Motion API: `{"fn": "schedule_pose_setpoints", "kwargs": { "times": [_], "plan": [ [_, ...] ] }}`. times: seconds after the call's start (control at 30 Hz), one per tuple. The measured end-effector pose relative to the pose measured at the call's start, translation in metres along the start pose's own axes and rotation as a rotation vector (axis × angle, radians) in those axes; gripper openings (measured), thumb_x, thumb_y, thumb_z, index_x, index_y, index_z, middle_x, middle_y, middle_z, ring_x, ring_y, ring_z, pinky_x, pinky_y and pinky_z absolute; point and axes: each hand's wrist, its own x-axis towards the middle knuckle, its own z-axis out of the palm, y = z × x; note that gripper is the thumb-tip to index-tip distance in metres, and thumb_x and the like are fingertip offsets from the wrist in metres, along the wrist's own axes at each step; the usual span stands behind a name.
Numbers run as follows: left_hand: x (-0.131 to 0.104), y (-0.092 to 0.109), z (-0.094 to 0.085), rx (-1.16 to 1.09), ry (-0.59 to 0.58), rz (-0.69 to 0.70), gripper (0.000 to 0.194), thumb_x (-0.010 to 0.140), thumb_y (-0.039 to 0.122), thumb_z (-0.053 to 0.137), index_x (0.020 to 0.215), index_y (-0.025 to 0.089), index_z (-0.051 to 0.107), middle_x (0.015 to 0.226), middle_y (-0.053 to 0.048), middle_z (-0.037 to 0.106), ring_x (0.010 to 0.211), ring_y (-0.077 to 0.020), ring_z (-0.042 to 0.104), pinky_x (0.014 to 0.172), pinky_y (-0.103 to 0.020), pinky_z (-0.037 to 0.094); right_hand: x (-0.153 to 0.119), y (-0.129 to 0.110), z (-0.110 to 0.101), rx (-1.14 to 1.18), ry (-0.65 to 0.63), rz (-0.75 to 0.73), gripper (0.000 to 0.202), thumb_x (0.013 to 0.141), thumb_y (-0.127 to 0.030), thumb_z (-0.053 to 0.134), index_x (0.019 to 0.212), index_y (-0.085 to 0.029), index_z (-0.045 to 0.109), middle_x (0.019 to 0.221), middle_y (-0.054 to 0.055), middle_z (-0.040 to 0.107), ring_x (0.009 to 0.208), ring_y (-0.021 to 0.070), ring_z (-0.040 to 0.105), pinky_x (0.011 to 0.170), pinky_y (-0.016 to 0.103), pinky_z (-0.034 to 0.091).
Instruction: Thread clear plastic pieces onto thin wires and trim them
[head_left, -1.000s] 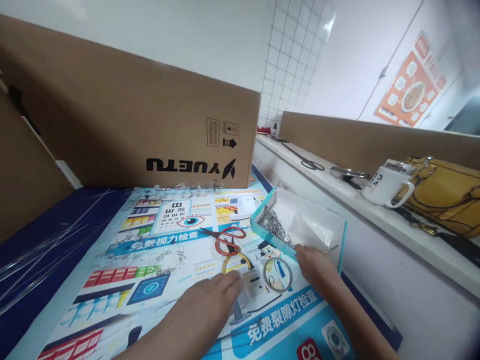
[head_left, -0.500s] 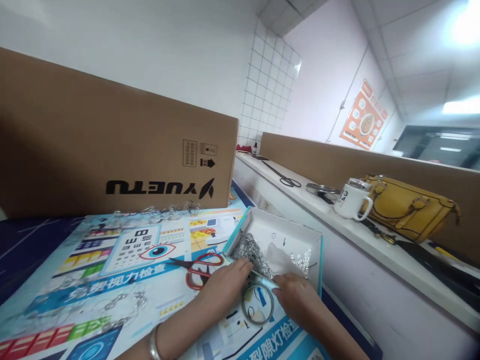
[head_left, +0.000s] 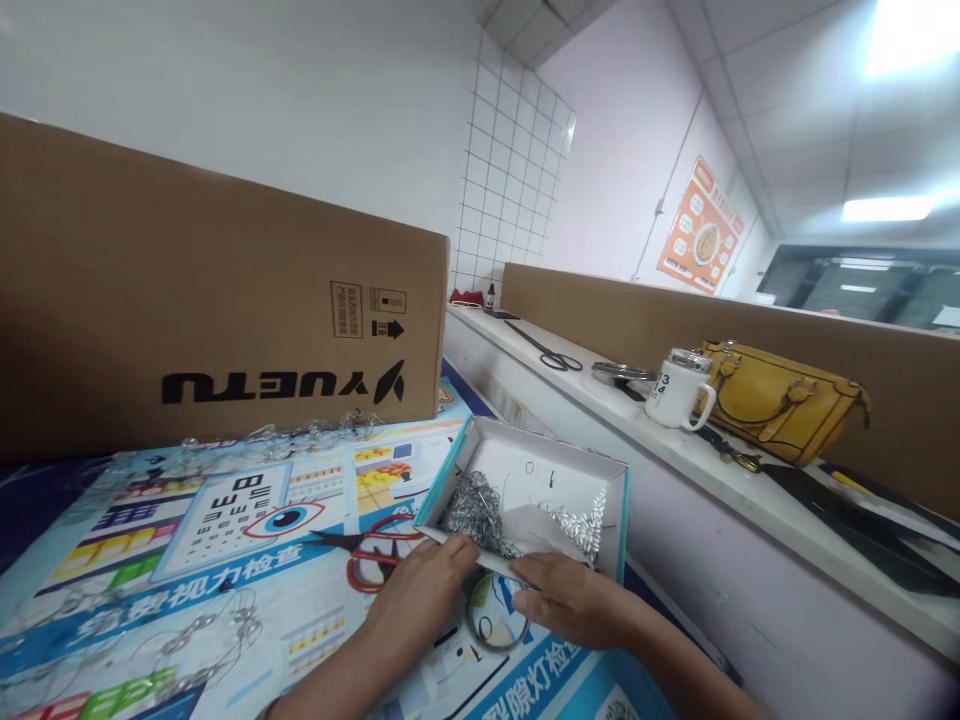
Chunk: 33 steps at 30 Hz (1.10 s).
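Both hands are at the near wall of a shallow box (head_left: pixel 619 510) with a white inside and teal outside. My left hand (head_left: pixel 431 580) is closed on this wall near the left corner. Farther right, my right hand (head_left: pixel 562 600) pinches the same wall, thumb outside. Inside lie a tangled clump of silvery wire-like pieces (head_left: pixel 474 508), a crumpled whitish translucent bag (head_left: pixel 529 527) and many small shiny silver pieces (head_left: pixel 586 525). A tape-like ring (head_left: pixel 472 612) lies just in front of the box. Red-handled scissors (head_left: pixel 354 572) rest left of it, blades pointing left.
A printed sheet (head_left: pixel 315 560) covers the table, with clear beaded strands (head_left: pixel 225 630) on it. Behind stands a large cardboard box (head_left: pixel 225 290). The ledge (head_left: pixel 600 372) at right bears black scissors (head_left: pixel 559 360), a white mug (head_left: pixel 675 390) and a yellow handbag (head_left: pixel 780 400).
The near wall of the box now shows its pale top edge, tilted up. The small silver pieces have spread and shifted. My right thumb has come round outside the wall. The view has turned slightly right.
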Motion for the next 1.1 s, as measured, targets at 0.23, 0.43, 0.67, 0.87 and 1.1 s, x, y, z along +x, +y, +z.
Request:
{"fn": "schedule_pose_setpoints", "kwargs": {
  "times": [0.23, 0.43, 0.67, 0.87, 1.1],
  "plan": [
    [-0.003, 0.004, -0.001, 0.019, -0.025, -0.040, 0.037, 0.078, 0.001, 0.036, 0.099, 0.023, 0.056, 0.102, -0.003, 0.057, 0.087, -0.0192, 0.053, 0.077, -0.032, 0.040, 0.015, 0.015, -0.007, -0.066, 0.011, -0.024, 0.037, 0.090, -0.029, 0.036, 0.124, -0.019, 0.049, 0.122, 0.007, 0.055, 0.114, 0.0187, 0.047, 0.098, 0.030, 0.033],
    [-0.002, 0.003, -0.001, 0.033, -0.015, -0.037, 0.035, 0.079, 0.001, 0.034, 0.098, 0.023, 0.056, 0.101, -0.003, 0.057, 0.088, -0.0192, 0.052, 0.079, -0.033, 0.040, 0.030, 0.021, -0.016, -0.439, 0.193, 0.146, 0.045, 0.078, -0.013, 0.051, 0.122, -0.022, 0.049, 0.118, 0.010, 0.053, 0.110, 0.0238, 0.045, 0.092, 0.036, 0.034],
    [-0.003, 0.001, 0.005, 0.002, 0.050, -0.011, 0.032, 0.081, 0.003, 0.035, 0.096, 0.022, 0.055, 0.096, -0.003, 0.057, 0.087, -0.0199, 0.053, 0.079, -0.033, 0.040, 0.044, 0.040, -0.034, -0.411, 0.324, 0.349, 0.108, 0.057, -0.037, 0.075, 0.142, -0.022, 0.010, 0.140, 0.015, 0.023, 0.122, 0.0296, 0.032, 0.094, 0.036, 0.031],
    [-0.003, 0.001, 0.003, -0.009, 0.054, -0.012, 0.030, 0.083, 0.005, 0.035, 0.096, 0.022, 0.055, 0.097, -0.003, 0.057, 0.085, -0.0199, 0.052, 0.077, -0.033, 0.040, 0.053, 0.040, -0.044, -0.468, 0.122, 0.401, 0.041, 0.076, -0.039, 0.058, 0.112, -0.021, 0.056, 0.099, 0.008, 0.063, 0.090, 0.0228, 0.058, 0.071, 0.027, 0.038],
    [-0.002, -0.003, 0.006, -0.013, 0.059, -0.004, 0.032, 0.082, 0.004, 0.036, 0.100, 0.023, 0.055, 0.097, -0.003, 0.057, 0.084, -0.0203, 0.052, 0.074, -0.033, 0.041, 0.074, 0.026, -0.078, -0.544, 0.315, 0.368, 0.026, 0.089, -0.031, 0.036, 0.098, -0.023, 0.059, 0.103, 0.005, 0.061, 0.093, 0.0203, 0.055, 0.073, 0.027, 0.034]
  ]
}}
